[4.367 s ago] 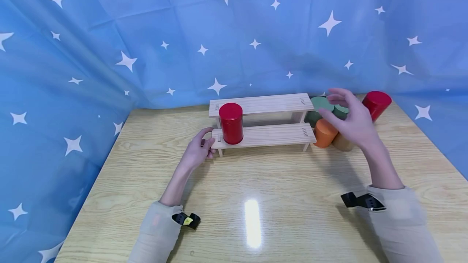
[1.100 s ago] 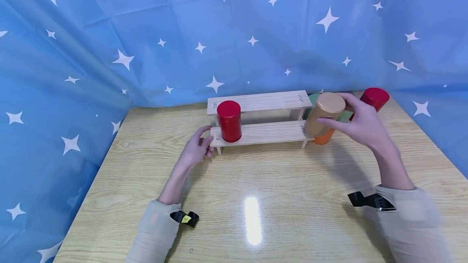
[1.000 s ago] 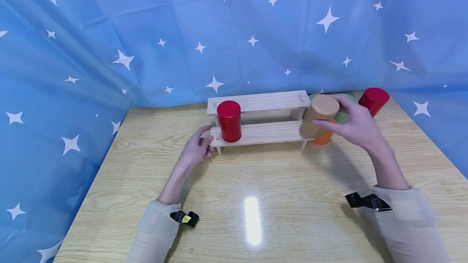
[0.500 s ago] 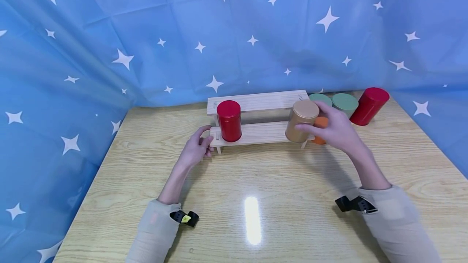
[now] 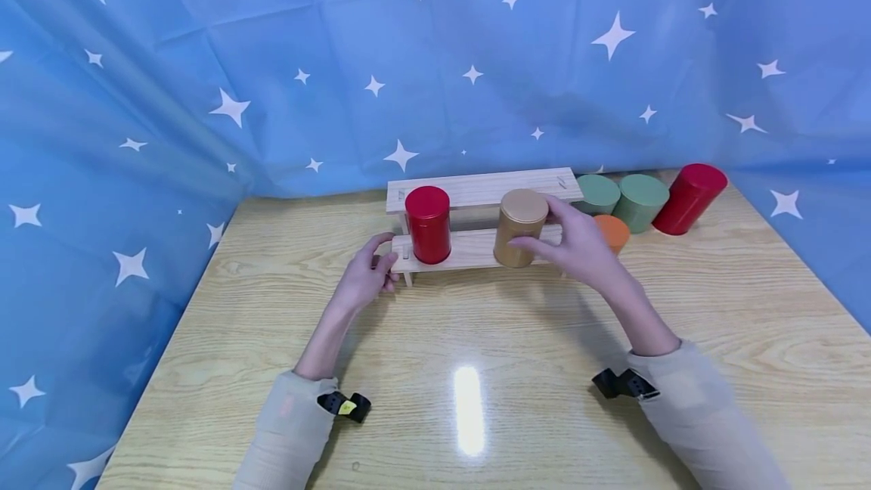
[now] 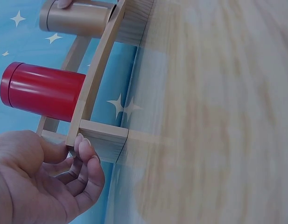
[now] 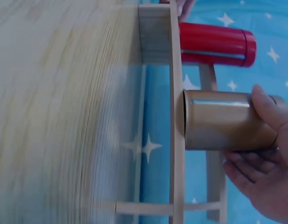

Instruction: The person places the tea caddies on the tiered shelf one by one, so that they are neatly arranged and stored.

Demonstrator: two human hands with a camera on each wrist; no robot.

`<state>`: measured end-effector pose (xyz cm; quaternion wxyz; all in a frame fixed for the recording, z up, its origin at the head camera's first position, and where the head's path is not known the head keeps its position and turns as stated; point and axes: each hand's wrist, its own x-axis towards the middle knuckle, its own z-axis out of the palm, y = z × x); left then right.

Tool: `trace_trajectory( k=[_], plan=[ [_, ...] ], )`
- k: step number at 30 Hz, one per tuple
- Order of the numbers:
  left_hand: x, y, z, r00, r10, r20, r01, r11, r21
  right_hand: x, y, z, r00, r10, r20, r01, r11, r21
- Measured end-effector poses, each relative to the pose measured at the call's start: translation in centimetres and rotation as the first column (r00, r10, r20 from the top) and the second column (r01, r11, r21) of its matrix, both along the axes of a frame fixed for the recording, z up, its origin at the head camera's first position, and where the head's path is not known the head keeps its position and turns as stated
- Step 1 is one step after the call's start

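A two-tier wooden rack stands at the back of the table. My left hand pinches the left end of its lower board between thumb and fingers, seen close up in the left wrist view. Upright on that board's left part is a red canister. To its right, my right hand grips a tan canister from the right side, thumb in front, fingers behind. The tan canister's base is right at the lower board's surface in the right wrist view. The upper board bears nothing.
Right of the rack stand two green canisters, an orange canister partly behind my right hand, and another red canister. A blue star-patterned curtain hangs behind the wood-grain table.
My right hand has picked up the tan canister from the group at the right and carried it left along the lower board, towards the red one. My left hand has stayed on the rack.
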<state>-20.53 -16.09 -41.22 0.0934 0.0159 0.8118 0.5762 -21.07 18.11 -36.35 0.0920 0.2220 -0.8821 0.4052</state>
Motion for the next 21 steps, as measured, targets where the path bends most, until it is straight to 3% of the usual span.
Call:
trace_trajectory(
  k=[9,21],
  plan=[
    [0.0,0.1,0.0,1.000,0.003,-0.003,-0.003,1.000,-0.004,-0.7,-2.1,-0.1,0.999,0.027,0.028,-0.025,0.999,-0.044],
    [0.1,0.1,0.1,1.000,0.004,-0.009,-0.004,1.000,-0.005,-1.3,-4.3,0.0,0.999,0.011,0.032,-0.010,1.000,-0.021]
  ],
)
